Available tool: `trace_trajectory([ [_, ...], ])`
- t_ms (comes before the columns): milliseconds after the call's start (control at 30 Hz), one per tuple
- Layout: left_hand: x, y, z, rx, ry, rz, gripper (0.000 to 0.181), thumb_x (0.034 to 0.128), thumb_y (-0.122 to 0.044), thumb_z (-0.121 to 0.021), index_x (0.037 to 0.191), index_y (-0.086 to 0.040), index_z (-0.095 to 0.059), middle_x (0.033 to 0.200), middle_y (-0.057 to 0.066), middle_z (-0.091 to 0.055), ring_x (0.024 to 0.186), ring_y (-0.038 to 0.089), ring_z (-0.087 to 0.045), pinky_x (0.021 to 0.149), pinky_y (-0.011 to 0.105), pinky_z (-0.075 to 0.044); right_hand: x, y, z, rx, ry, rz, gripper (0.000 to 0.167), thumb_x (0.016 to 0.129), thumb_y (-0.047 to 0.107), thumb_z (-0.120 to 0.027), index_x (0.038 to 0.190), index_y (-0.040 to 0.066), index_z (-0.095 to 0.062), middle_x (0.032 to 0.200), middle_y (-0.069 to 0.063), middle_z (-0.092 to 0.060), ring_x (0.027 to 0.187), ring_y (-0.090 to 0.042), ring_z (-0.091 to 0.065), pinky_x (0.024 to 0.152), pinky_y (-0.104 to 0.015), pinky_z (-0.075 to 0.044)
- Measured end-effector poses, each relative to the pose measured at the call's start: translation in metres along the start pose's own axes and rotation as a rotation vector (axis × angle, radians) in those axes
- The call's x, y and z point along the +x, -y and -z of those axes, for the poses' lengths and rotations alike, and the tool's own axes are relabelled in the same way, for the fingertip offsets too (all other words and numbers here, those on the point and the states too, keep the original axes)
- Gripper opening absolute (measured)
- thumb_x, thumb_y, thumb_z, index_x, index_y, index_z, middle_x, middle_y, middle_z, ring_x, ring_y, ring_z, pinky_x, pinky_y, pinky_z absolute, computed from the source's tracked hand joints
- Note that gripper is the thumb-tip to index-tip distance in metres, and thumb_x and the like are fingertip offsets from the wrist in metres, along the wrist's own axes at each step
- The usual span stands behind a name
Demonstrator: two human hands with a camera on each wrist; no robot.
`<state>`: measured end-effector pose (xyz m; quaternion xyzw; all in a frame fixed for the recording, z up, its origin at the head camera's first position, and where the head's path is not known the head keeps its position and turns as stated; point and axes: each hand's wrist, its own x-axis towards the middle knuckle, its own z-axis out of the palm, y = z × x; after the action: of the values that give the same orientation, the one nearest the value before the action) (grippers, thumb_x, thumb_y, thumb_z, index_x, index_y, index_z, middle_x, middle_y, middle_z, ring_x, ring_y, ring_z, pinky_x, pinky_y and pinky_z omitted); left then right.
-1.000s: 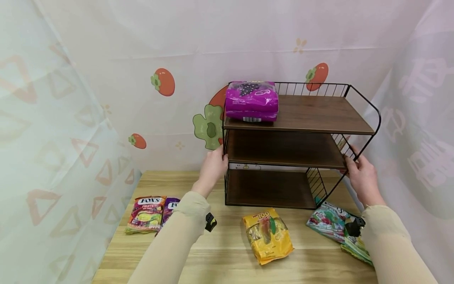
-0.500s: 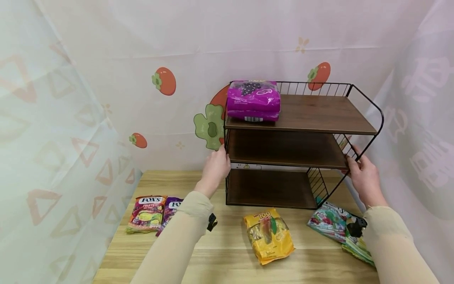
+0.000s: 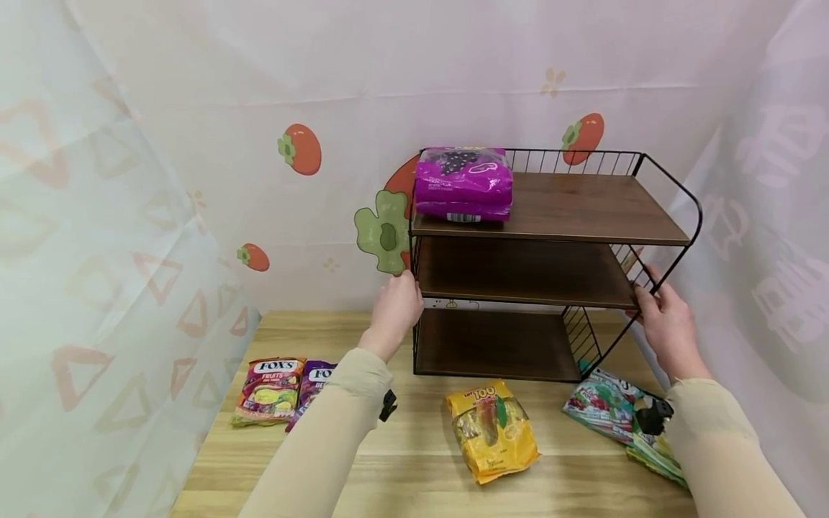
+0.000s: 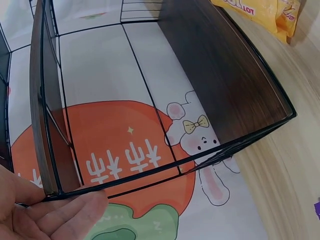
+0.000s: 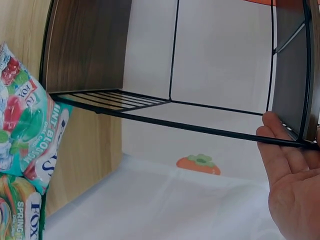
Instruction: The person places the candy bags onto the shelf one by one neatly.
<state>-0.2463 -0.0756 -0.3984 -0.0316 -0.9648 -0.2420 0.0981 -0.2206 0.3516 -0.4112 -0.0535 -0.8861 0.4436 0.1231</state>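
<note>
A three-tier rack (image 3: 602,208) with black wire sides and dark wood shelves stands toward the back of the table. My left hand (image 3: 396,309) grips its left side at the middle shelf; in the left wrist view, the fingers (image 4: 75,215) curl under the black frame. On the opposite side my right hand (image 3: 668,327) holds the frame at the same level. Its fingers (image 5: 280,155) reach behind the wire in the right wrist view, with the thumb mostly cut off. A purple candy bag (image 3: 461,187) with grape pictures lies on the top shelf, at the left.
A yellow candy bag (image 3: 492,435) lies in front of the rack on the wooden table (image 3: 401,482). Orange (image 3: 268,392) and purple (image 3: 315,385) Fox's bags are at left, the latter partly behind my sleeve. Green candy bags (image 3: 602,403) lie near my right forearm. Printed sheets surround the table.
My left hand has shifted slightly down and right at the rack's side. The rack and right hand appear a little farther right, partly from a small view shift. The bags lie as before.
</note>
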Motion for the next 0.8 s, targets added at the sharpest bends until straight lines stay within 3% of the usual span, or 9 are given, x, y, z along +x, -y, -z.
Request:
trace_trajectory([
  [133,-0.001,0.0,0.001,0.005,-0.006,0.004,0.024,0.1063,-0.016,-0.048,0.104,0.002,-0.063,0.097,0.023,-0.071,0.091,0.043,-0.072,0.075,0.052,-0.059,-0.001,-0.001,-0.002,-0.014,-0.007,-0.019,0.056,0.11,0.041,-0.036,0.163,0.024,-0.028,0.146,-0.027,-0.051,0.092,0.012,-0.053,0.076,-0.009,-0.05],
  [267,-0.001,-0.002,0.001,0.003,0.0,0.028,0.025,0.1067,-0.017,-0.048,0.103,0.001,-0.064,0.1,0.023,-0.072,0.093,0.044,-0.071,0.074,0.053,-0.059,-0.003,-0.003,-0.003,-0.003,-0.007,-0.016,0.057,0.11,0.04,-0.038,0.154,0.003,-0.041,0.126,-0.009,-0.058,0.092,0.011,-0.051,0.074,-0.008,-0.047],
  [333,-0.001,-0.003,0.001,0.004,0.01,0.04,0.026,0.1072,-0.018,-0.047,0.103,0.001,-0.064,0.101,0.022,-0.072,0.093,0.043,-0.071,0.073,0.053,-0.059,-0.006,-0.004,-0.003,0.003,0.005,-0.009,0.058,0.11,0.041,-0.038,0.157,0.007,-0.037,0.121,-0.004,-0.059,0.092,0.01,-0.055,0.074,-0.008,-0.048],
  [433,-0.001,-0.004,0.001,0.007,0.025,0.056,0.028,0.1079,-0.019,-0.046,0.104,0.0,-0.066,0.101,0.021,-0.073,0.093,0.042,-0.071,0.073,0.052,-0.059,-0.014,-0.007,-0.002,-0.028,0.041,-0.001,0.062,0.11,0.046,-0.033,0.164,0.017,-0.022,0.13,-0.014,-0.063,0.104,-0.01,-0.067,0.079,-0.014,-0.053],
  [533,-0.002,-0.005,0.0,0.011,0.036,0.067,0.029,0.1082,-0.02,-0.046,0.105,-0.001,-0.067,0.104,0.019,-0.073,0.095,0.042,-0.071,0.074,0.052,-0.059,-0.024,-0.012,-0.003,-0.06,0.095,-0.007,0.067,0.11,0.05,-0.028,0.165,0.017,-0.009,0.149,-0.032,-0.046,0.124,-0.041,-0.059,0.099,-0.041,-0.053],
  [633,-0.002,-0.004,0.0,0.015,0.037,0.072,0.029,0.1081,-0.02,-0.046,0.104,-0.001,-0.068,0.105,0.019,-0.073,0.096,0.041,-0.071,0.075,0.052,-0.059,-0.033,-0.018,-0.006,-0.076,0.129,-0.009,0.072,0.11,0.05,-0.027,0.164,0.009,-0.005,0.154,-0.04,-0.032,0.128,-0.058,-0.048,0.1,-0.071,-0.039],
  [800,-0.002,-0.003,0.001,0.014,0.032,0.064,0.028,0.1076,-0.019,-0.047,0.103,-0.001,-0.068,0.104,0.019,-0.073,0.095,0.041,-0.071,0.074,0.052,-0.059,-0.046,-0.03,-0.013,-0.114,0.177,-0.018,0.077,0.11,0.049,-0.033,0.163,0.004,-0.002,0.153,-0.039,-0.034,0.121,-0.053,-0.056,0.095,-0.062,-0.048],
])
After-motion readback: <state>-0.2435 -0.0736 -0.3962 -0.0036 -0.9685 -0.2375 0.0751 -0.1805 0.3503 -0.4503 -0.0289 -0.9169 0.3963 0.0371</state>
